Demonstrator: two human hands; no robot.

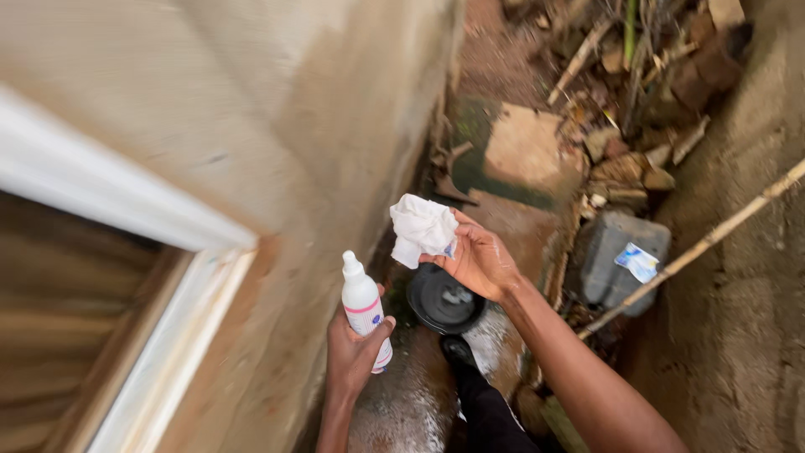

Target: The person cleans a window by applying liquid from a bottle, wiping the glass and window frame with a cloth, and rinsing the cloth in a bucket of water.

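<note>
The left hand (352, 356) is wrapped around a small white spray bottle (363, 306) with a pink band, fingers closed round its body and the thumb up near the shoulder; the bottle stands upright, its nozzle pointing up and slightly toward the wall (277, 126). The right hand (482, 260) pinches a crumpled white cloth (422, 228) between thumb and fingertips, palm turned toward the camera, the cloth bunched above the fingers. Bottle and cloth are near each other but apart — nothing shows spray leaving the nozzle, and whether the cloth is damp cannot be told; so, as a judgement, the work looks to be at its preparing stage, with the wiping itself not yet begun. Both forearms rise from the bottom of the view, the right one coming in diagonally, the left nearly vertical. A white window frame (126, 197) sits in the wall at left. Below the hands lie a black round lid-like object (444, 302) and wet ground — further off, a grey plastic jerrycan (616, 256), a long pole (713, 235) and scattered rubble.
</note>
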